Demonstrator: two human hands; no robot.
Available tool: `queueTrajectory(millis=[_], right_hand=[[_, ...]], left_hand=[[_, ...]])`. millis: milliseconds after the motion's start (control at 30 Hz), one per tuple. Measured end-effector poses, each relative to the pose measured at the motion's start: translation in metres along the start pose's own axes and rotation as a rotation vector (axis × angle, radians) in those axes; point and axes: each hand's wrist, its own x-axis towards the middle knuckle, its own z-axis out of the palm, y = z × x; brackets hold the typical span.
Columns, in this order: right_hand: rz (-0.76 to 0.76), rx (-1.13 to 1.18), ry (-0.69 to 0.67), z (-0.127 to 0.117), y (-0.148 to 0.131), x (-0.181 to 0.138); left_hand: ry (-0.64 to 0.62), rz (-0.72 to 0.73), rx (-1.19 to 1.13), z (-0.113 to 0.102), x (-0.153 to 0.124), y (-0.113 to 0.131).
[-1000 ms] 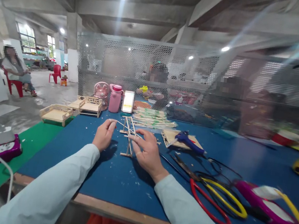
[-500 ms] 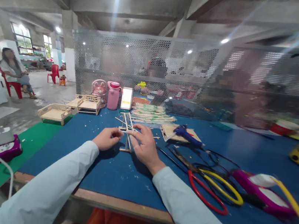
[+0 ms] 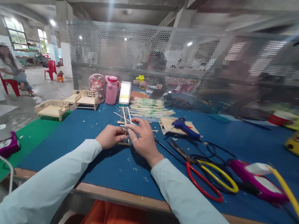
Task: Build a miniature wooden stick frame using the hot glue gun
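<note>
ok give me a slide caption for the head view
Left hand and right hand at a small wooden frame on a blue tabletop.

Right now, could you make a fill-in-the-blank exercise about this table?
The left hand and right hand meet at a stick frame over a ____ tabletop.
The scissors have one yellow handle and one ____ handle.
The glue gun lies to the ____ of both hands.
Missing words: blue; red; right.
</note>
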Motion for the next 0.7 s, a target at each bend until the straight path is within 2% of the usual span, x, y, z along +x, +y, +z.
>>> queueTrajectory(millis=[700], right_hand=[[0.012, 0.001, -0.006, -0.0011, -0.0002, -0.0013]], left_hand=[[-0.013, 0.013, -0.043, 0.0, -0.0005, 0.0017]])
